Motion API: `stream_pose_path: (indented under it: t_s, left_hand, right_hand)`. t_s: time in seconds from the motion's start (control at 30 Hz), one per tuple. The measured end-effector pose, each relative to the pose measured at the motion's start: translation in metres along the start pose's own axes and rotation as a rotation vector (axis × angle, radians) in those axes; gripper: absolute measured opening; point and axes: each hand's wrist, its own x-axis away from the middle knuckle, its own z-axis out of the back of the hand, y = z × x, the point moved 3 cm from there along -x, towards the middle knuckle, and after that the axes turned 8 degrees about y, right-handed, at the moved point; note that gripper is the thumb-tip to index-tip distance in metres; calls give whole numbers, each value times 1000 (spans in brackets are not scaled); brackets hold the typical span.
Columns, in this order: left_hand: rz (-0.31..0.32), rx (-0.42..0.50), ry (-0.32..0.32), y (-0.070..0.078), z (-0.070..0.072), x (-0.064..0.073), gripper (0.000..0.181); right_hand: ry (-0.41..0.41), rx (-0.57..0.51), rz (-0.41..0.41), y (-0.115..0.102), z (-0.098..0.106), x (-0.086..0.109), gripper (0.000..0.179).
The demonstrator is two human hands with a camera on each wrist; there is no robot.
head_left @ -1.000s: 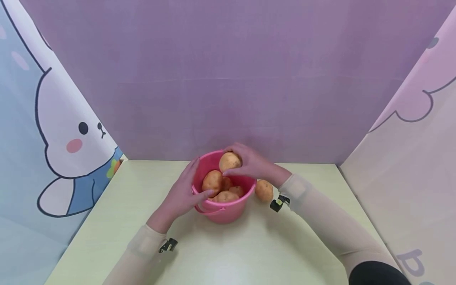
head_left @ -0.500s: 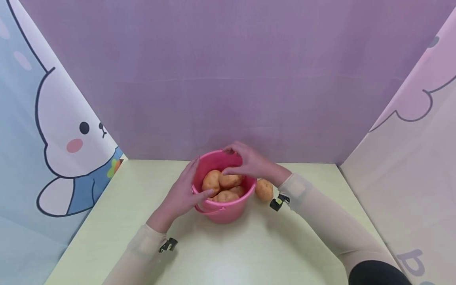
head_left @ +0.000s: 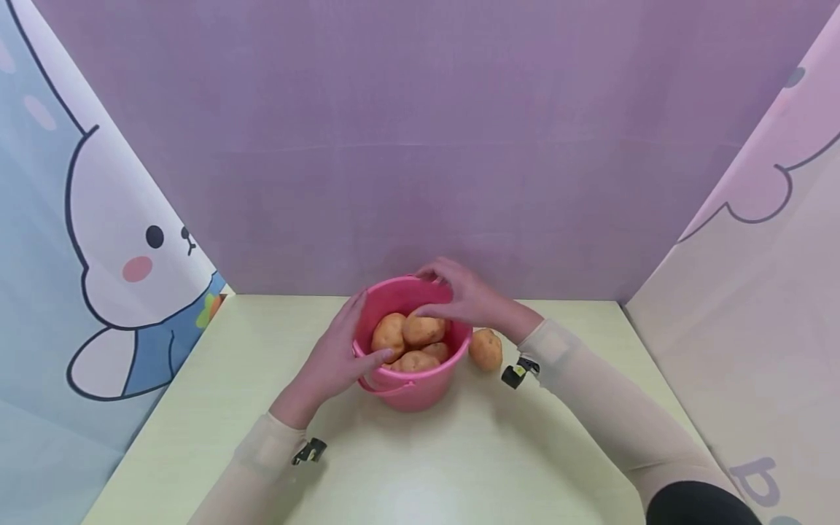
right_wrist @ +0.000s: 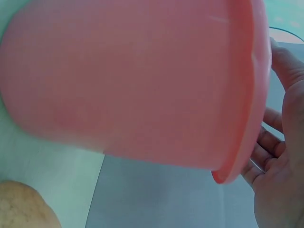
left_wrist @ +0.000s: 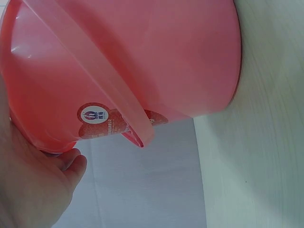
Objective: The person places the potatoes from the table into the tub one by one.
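A pink bucket [head_left: 415, 397] stands upright on the table with several potatoes inside. My left hand [head_left: 337, 357] holds its left rim, the thumb reaching over the edge and the fingers along the outside. In the left wrist view, those fingertips [left_wrist: 76, 168] curl at the rim, near the hanging pink handle [left_wrist: 102, 71]. My right hand [head_left: 464, 295] is over the bucket's far right rim, fingers spread and nothing between them. Just below its thumb lies a potato [head_left: 423, 330] on top of the others, beside another large potato [head_left: 389, 334].
One loose potato [head_left: 485, 350] lies on the pale table [head_left: 420, 474], right of the bucket and under the right wrist. A purple backdrop [head_left: 420, 146] rises close behind the bucket. Printed panels flank both sides, the left one with a cartoon rabbit [head_left: 138, 240].
My right hand has let go of a potato, which dropped onto the others in the bucket. That hand has since shifted slightly up and right. The left hand stays put.
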Motion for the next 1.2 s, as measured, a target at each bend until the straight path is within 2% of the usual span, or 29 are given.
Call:
stream_pose_path:
  t_s: [0.23,0.43,0.63,1.03,1.2]
  left_hand:
    - [22,5,5,1,0,1,112]
    - [1,12,11,2,1,0,111]
    - [-16,14,8,2,1,0,109]
    - [9,-4,2,1,1,1,110]
    - [24,3,0,2,1,2,111]
  right_hand:
    - [59,12,-15,1,14,11,57]
    - [127,25,-17,9,30,27,45]
    - [182,78,-32,21,43,48,42]
    - [245,103,-124,41,50,88,37]
    - [263,103,-126,48,48,98,35]
